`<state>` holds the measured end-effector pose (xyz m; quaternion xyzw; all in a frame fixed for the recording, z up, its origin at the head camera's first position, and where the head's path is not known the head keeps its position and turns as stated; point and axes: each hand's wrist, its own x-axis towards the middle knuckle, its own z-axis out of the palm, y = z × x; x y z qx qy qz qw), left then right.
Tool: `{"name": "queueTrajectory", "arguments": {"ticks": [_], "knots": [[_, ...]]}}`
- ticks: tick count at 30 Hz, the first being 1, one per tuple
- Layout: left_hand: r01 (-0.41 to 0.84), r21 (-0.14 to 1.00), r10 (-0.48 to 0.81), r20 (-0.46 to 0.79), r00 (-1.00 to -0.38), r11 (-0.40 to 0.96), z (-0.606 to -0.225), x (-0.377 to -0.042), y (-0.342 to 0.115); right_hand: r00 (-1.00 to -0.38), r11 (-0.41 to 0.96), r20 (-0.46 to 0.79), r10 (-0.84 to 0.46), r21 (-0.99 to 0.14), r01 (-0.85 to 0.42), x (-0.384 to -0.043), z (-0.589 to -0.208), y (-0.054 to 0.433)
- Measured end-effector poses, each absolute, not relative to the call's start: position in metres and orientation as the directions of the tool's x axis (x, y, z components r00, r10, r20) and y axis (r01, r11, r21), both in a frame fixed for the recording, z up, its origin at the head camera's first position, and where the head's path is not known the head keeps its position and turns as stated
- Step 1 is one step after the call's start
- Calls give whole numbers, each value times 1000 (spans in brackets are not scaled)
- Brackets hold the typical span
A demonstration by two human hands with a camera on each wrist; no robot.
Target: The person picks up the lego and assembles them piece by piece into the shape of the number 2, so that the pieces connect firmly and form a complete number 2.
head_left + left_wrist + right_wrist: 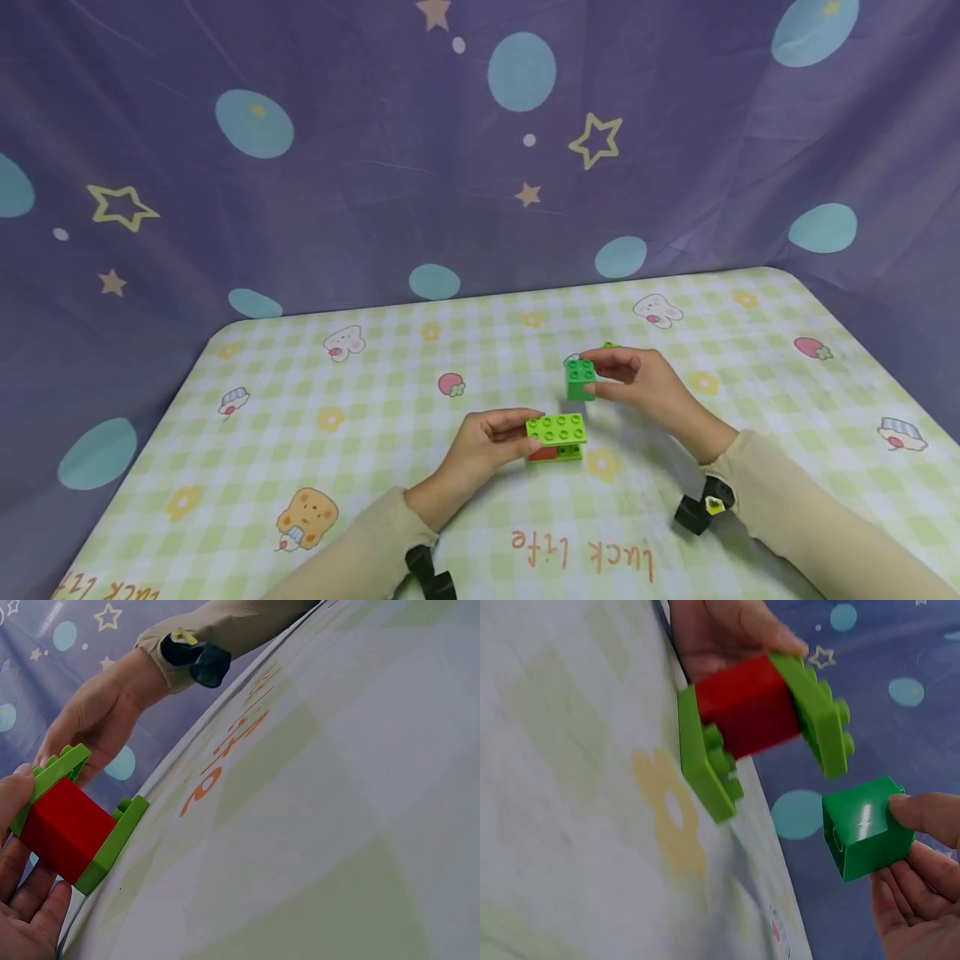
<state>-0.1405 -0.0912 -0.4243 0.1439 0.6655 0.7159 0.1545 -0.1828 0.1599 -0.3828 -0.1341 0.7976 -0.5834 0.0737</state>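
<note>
Block, glossy, in right hand; C-shaped stack in left hand.

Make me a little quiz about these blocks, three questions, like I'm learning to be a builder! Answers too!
1. Which hand holds the dark green block?
2. True or false: the red block sits between an upper light green piece and a lower light green piece.
3. The dark green block is: A) under the red block, B) apart from the other blocks, C) lying on the table.

Key: 1. The right hand. 2. True. 3. B.
</note>
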Motion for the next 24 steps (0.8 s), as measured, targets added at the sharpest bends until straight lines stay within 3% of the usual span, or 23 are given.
{"name": "queueTrajectory", "arguments": {"ticks": [9, 24], "knots": [[-37, 998, 409, -17, -912, -41, -424, -141, -93, -929, 219, 150, -338, -948, -232, -163, -374, 155], [2, 999, 413, 24, -911, -52, -424, -141, -92, -887, 152, 230, -400, -938, -312, -145, -371, 150]]}}
